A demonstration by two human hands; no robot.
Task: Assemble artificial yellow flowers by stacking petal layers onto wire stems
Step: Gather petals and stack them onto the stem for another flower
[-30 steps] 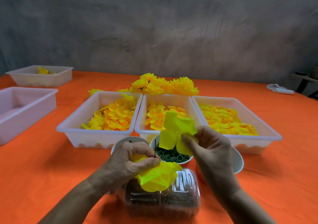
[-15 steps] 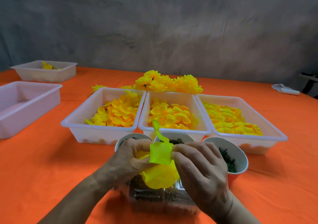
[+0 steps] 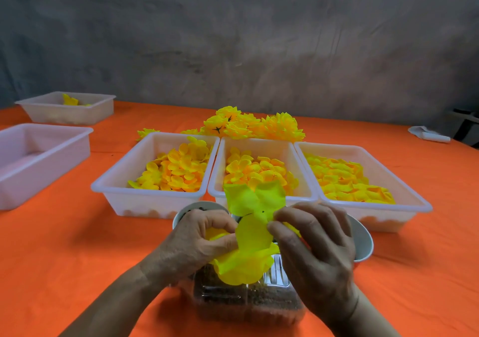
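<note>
petal layer stacking, both hands engaged
left hand [image 3: 197, 243] and right hand [image 3: 313, 248] pinch yellow petal layers [image 3: 252, 235] above a clear plastic container [image 3: 246, 300] on the orange worktop [image 3: 77, 259].

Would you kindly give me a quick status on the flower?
Left hand and right hand both pinching the yellow petal layers. Held above the clear container. Nothing obstructing.
</note>
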